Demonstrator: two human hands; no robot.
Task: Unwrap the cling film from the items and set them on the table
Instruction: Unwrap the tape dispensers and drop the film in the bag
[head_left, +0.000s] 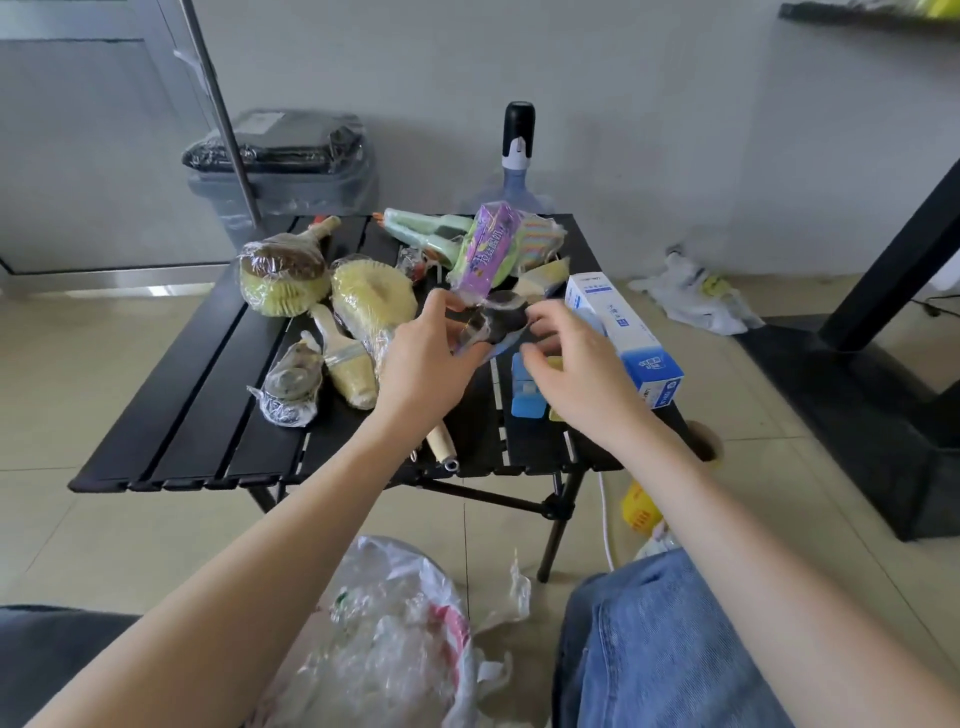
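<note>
Above the black slatted table, my left hand grips a small dark item wrapped in cling film. My right hand is at the item's right side, fingers curled near the film; whether it pinches the film is unclear. Wrapped items lie on the table: a round brush, a yellow scrubber, a small paintbrush, a film-covered lump, a green tool and a purple box.
A blue-and-white box and a blue block lie at the table's right. A plastic bag of crumpled film sits on the floor below. Behind stand a grey bin and a water jug. A black desk leg is at right.
</note>
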